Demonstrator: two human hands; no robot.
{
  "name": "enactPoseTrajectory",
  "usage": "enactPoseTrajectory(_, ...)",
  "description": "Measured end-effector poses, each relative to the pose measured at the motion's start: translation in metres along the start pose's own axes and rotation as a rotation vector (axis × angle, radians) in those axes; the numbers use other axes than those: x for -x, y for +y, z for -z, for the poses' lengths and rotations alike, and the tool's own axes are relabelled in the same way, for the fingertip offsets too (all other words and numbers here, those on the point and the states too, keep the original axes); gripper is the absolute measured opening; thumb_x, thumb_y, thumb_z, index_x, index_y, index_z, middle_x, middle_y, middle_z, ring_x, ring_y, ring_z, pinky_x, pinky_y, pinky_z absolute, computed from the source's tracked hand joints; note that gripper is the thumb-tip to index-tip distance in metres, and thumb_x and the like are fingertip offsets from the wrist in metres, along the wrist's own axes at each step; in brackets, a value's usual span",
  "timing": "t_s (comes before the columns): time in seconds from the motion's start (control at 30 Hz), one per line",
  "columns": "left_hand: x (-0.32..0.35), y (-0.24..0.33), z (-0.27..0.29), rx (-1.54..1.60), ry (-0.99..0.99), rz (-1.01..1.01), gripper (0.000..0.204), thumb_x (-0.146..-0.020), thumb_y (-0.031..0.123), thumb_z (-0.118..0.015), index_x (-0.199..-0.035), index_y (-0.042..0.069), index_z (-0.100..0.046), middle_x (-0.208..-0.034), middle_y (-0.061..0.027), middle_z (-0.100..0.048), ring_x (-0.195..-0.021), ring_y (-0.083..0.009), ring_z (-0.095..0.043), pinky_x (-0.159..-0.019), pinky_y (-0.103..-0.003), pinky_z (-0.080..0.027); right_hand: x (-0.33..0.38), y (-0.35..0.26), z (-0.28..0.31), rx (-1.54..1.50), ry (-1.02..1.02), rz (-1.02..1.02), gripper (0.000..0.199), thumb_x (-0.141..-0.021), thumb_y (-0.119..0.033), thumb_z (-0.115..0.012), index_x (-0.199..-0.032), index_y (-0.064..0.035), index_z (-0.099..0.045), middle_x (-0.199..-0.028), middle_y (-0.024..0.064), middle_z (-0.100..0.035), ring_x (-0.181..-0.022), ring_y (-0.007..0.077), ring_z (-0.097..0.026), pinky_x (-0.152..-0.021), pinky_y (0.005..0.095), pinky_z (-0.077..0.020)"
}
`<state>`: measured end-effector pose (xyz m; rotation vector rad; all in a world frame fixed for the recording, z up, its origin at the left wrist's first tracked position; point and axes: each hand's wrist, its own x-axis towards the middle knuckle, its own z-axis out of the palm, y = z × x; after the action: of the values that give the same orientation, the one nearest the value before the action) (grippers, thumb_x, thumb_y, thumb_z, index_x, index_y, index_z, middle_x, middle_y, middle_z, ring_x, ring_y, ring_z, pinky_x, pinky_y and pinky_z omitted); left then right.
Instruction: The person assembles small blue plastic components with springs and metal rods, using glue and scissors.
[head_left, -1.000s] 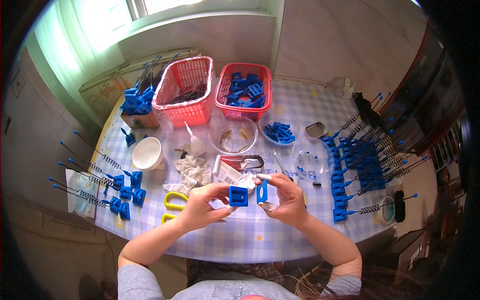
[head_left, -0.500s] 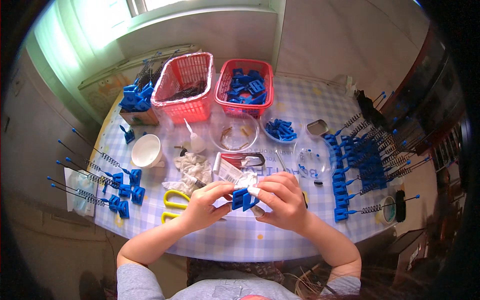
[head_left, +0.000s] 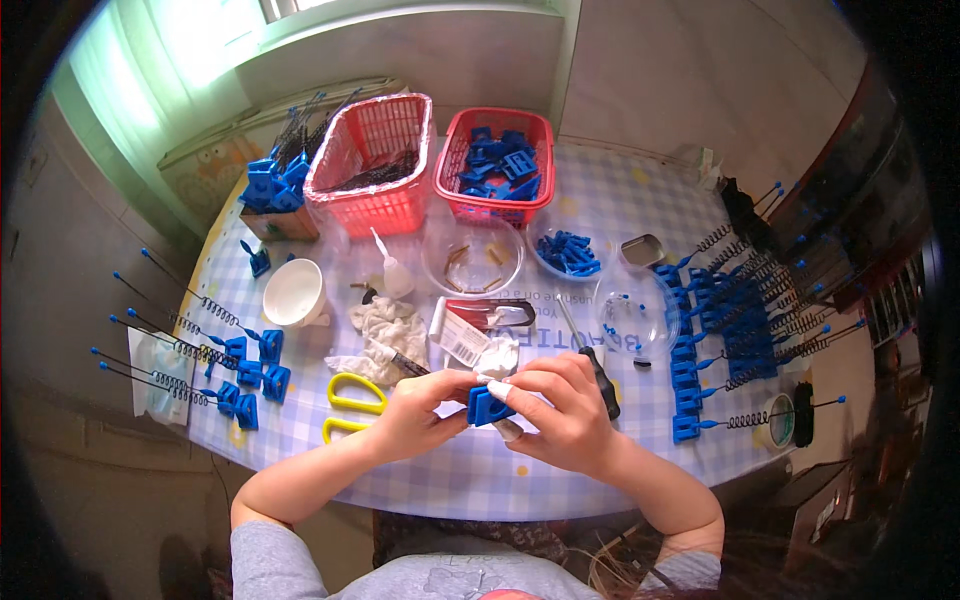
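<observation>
My left hand point(head_left: 425, 412) and my right hand point(head_left: 560, 410) meet above the near edge of the table, both gripping one small blue plastic part point(head_left: 488, 405) between thumbs and fingertips. The part shows only partly between the fingers. Just left of my left hand lie yellow-handled scissors point(head_left: 352, 402). A black-handled tool point(head_left: 600, 370) lies right behind my right hand.
On the checked tablecloth point(head_left: 600, 210) stand two red baskets point(head_left: 368, 165) point(head_left: 495, 165), clear bowls point(head_left: 472, 255), a white cup point(head_left: 293, 293), a crumpled cloth point(head_left: 385, 335), and rows of blue parts with springs and rods at the left point(head_left: 215, 355) and right point(head_left: 740, 310).
My hands came together: a second ago each held a separate blue piece apart, now both close on one joined blue part and sit slightly lower and nearer.
</observation>
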<state>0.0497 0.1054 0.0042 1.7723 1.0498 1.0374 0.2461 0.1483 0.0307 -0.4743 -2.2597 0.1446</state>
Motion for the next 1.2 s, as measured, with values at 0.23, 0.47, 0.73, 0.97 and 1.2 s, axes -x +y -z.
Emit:
enactPoseTrajectory(0.23, -0.0016, 0.004, 0.0005, -0.067, 0.032, -0.038, 0.037, -0.067, -0.006, -0.062, -0.101, -0.001, -0.049, -0.089, -0.0099, -0.058, -0.083, -0.0148, -0.058, -0.072, -0.026, -0.048, 0.0004, -0.0004, -0.0009, -0.02, -0.015, -0.035, 0.042, -0.051, -0.014, -0.068, -0.091, -0.0071, -0.057, -0.088, 0.0025, -0.055, -0.084, 0.0192, -0.052, -0.07, 0.0336, -0.0364)
enactPoseTrajectory(0.47, -0.0018, 0.0034, -0.001, -0.048, 0.047, -0.037, 0.036, -0.067, -0.005, -0.062, -0.101, -0.001, -0.05, -0.089, -0.0099, -0.058, -0.081, -0.0144, -0.059, -0.07, -0.026, -0.049, 0.0009, -0.0002, -0.0006, -0.017, -0.033, -0.037, 0.045, -0.049, -0.013, -0.069, -0.092, -0.0072, -0.058, -0.088, 0.0021, -0.055, -0.084, 0.0186, -0.051, -0.071, 0.0331, -0.0356)
enactPoseTrajectory(0.73, -0.0031, 0.0038, -0.0009, -0.033, 0.051, -0.037, 0.035, -0.067, -0.006, -0.061, -0.1, -0.002, -0.05, -0.087, -0.0096, -0.058, -0.081, -0.014, -0.059, -0.07, -0.025, -0.049, 0.0016, 0.0006, -0.0001, -0.025, -0.058, -0.05, 0.045, -0.05, -0.013, -0.069, -0.093, -0.007, -0.058, -0.089, 0.0021, -0.055, -0.084, 0.0185, -0.051, -0.07, 0.0332, -0.0355)
enactPoseTrajectory(0.97, -0.0017, 0.0028, -0.0008, -0.024, 0.054, -0.038, 0.035, -0.067, -0.006, -0.061, -0.1, -0.002, -0.049, -0.087, -0.0091, -0.058, -0.081, -0.0144, -0.059, -0.068, -0.025, -0.049, 0.0012, -0.0005, 0.0006, -0.036, -0.069, -0.052, 0.044, -0.05, -0.012, -0.068, -0.092, -0.0061, -0.058, -0.09, 0.0031, -0.055, -0.085, 0.0194, -0.051, -0.071, 0.033, -0.0358)
enactPoseTrajectory(1.2, -0.0007, 0.001, -0.0012, -0.004, 0.041, -0.001, 0.035, -0.068, -0.007, -0.06, -0.101, -0.003, -0.049, -0.088, -0.0089, -0.058, -0.081, -0.0142, -0.059, -0.069, -0.025, -0.049, 0.0029, 0.0012, -0.0008, -0.08, -0.067, -0.061, 0.044, -0.05, -0.009, -0.068, -0.093, -0.0044, -0.058, -0.091, 0.0048, -0.055, -0.085, 0.0212, -0.052, -0.072, 0.0338, -0.0376)
